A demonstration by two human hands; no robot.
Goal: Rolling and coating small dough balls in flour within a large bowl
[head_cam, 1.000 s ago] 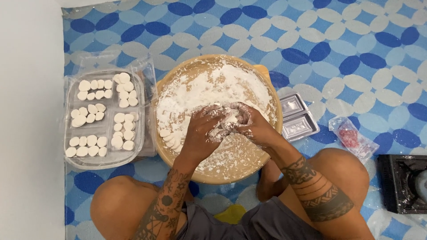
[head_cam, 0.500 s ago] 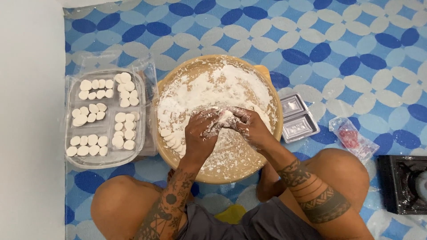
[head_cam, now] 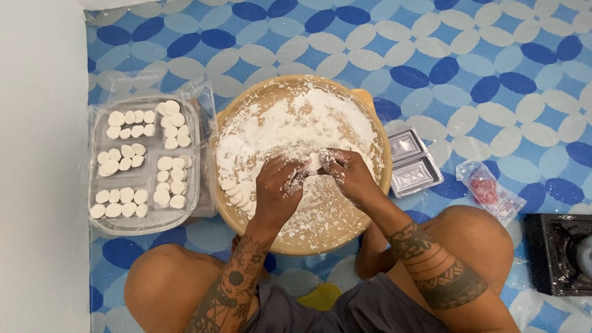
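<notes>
Head view: a small piece of white dough is pinched between two floured hands over a wide round bowl.

A blue patterned mat (head_cam: 468, 68) is seen under everything, and the floured wooden bowl (head_cam: 376, 132) is set at its middle, between the seated person's knees. A clear plastic tray (head_cam: 147, 217) of finished white rounds is placed just left of the bowl; an empty silver mould tray (head_cam: 412, 163) is touching its right rim. Above the bowl's centre, the dough piece (head_cam: 312, 163) is held between both hands: the left hand (head_cam: 279, 188) is closed on its left end, the right hand (head_cam: 346, 174) on its right. The dough is judged light, soft and sticky, easily dented, best gripped gently by floured fingertips at its ends.
</notes>
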